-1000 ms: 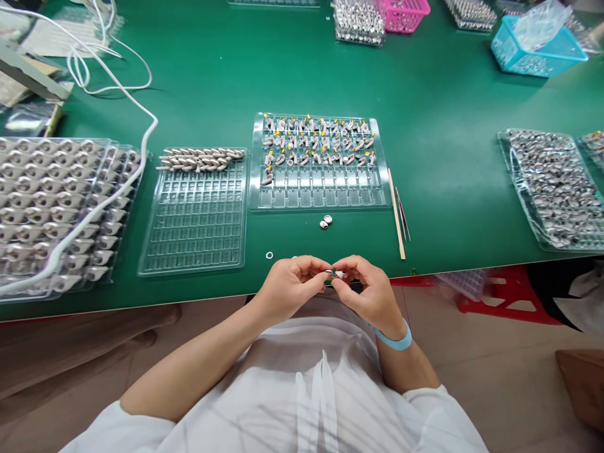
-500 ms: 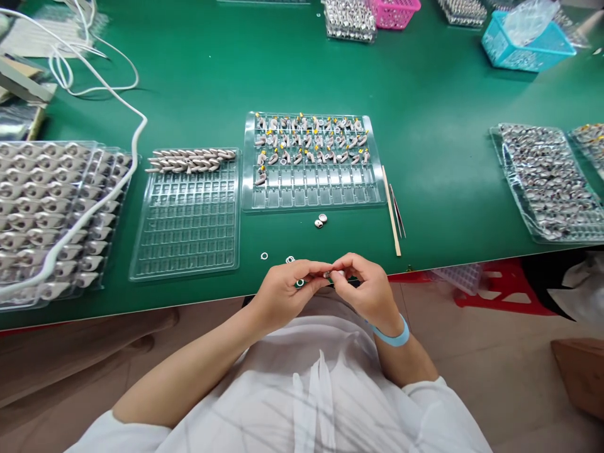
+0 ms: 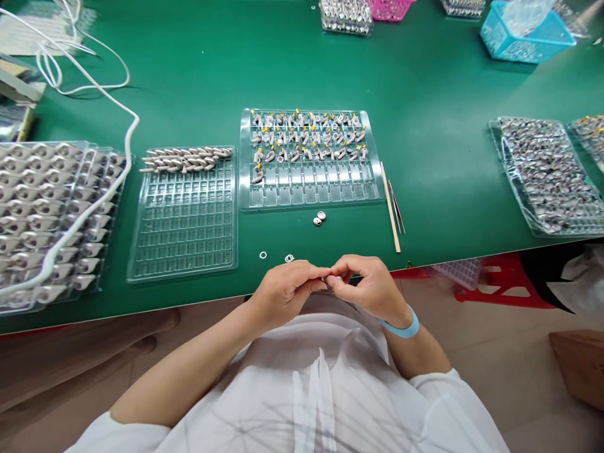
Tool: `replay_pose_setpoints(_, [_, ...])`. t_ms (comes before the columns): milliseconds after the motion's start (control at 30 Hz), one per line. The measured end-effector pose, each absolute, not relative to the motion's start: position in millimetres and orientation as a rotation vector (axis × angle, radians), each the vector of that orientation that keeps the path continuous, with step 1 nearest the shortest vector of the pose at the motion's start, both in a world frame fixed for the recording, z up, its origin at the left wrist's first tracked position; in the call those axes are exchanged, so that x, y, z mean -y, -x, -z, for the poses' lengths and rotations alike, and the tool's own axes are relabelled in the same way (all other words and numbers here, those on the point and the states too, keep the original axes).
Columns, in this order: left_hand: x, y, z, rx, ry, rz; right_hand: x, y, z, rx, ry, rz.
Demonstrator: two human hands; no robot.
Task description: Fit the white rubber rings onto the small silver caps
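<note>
My left hand (image 3: 286, 290) and my right hand (image 3: 365, 284) meet at the table's near edge, fingertips pinched together. Between them is a small part, almost wholly covered by the fingers; its kind cannot be made out. Just beyond lie two small rounded pale metal pieces (image 3: 319, 219). White rings (image 3: 289, 258) rest on the green table by my left hand, with a single ring (image 3: 263, 255) further left. A clear tray (image 3: 311, 200) beyond holds rows of grey curved parts with yellow bits; its front rows are bare.
Tweezers (image 3: 397, 207) and a wooden stick (image 3: 391, 211) lie right of the tray. At left are a tray (image 3: 184, 267) partly filled with grey pieces, stacked trays of grey shells (image 3: 42, 207) and a white cable (image 3: 89, 211). A filled tray (image 3: 547, 176) and a blue basket (image 3: 523, 38) are at right.
My right hand and wrist have turned slightly, with the wrist shifted right. The fingertips stay together and now cover more of the small part. The view has shifted a little.
</note>
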State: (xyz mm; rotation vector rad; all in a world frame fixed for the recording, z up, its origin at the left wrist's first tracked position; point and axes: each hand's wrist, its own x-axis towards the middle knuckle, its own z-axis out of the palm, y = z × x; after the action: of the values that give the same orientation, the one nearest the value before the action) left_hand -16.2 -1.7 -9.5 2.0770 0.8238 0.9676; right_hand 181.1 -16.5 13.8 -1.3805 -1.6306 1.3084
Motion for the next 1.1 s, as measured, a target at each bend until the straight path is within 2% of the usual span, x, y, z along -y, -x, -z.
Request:
replay_pose_setpoints(467, [4.0, 14.2, 3.0, -0.952, -1.936, -0.944, 19.9, -169.4, -3.3, 1.749, 1.319, -0.992])
replay_pose_setpoints(567, [3.0, 12.7, -0.3, -1.03, -1.672, -0.816, 17.9, -170.1, -3.5, 1.667, 1.338, -1.045])
replay_pose_setpoints(733, [4.2, 6.9, -7.1, -1.01, -1.061, -0.78, 18.9, -179.4, 0.4, 1.42, 1.254, -1.364])
replay_pose_setpoints(1100, [-5.6, 0.5, -15.9, -1.002, -0.794, -0.639, 28.0, -190.2, 7.6, 1.28, 1.282, -1.385])
